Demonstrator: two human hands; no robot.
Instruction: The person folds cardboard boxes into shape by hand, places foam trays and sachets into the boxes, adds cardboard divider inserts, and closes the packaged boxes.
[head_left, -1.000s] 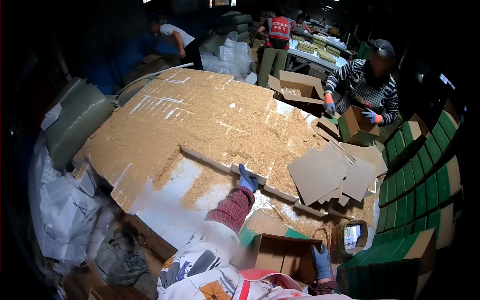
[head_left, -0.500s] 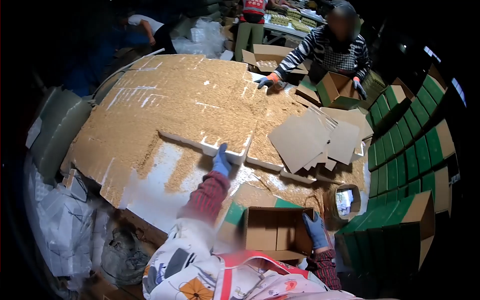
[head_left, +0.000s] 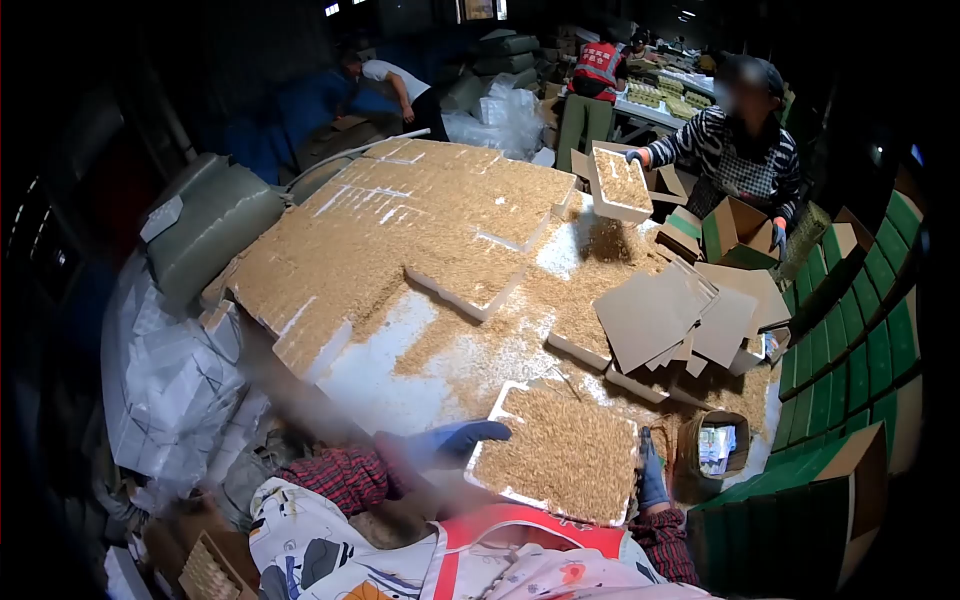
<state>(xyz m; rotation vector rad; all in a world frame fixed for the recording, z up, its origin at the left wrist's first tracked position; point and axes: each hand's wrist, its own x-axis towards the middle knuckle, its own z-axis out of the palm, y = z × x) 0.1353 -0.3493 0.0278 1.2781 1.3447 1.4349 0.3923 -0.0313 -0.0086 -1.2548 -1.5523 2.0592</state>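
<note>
A white foam tray [head_left: 565,455] filled with loose tan grain-like bits is held low in front of me, slightly tilted. My left hand [head_left: 455,442], in a blue glove, grips its left edge. At the tray's right edge is my right hand [head_left: 652,475], also gloved, its fingers pointing up along the side and partly hidden. The cardboard box seen here earlier is covered by the tray. Just beyond lies the work surface [head_left: 390,372], white and strewn with spilled bits, where more filled trays [head_left: 470,280] stand edge to edge.
Grey cardboard sheets [head_left: 655,315] lie in a loose pile to the right, near a round bin [head_left: 745,455]. Green cartons [head_left: 850,320] stack along the right side. Across the table a co-worker [head_left: 745,150] holds a tilted foam tray [head_left: 620,180]. Plastic-wrapped foam [head_left: 175,370] stands at left.
My left hand has pulled a filled tray from the table back toward me, over the box. Across the table, the co-worker has lifted a tray, with bits falling from it. My view has shifted.
</note>
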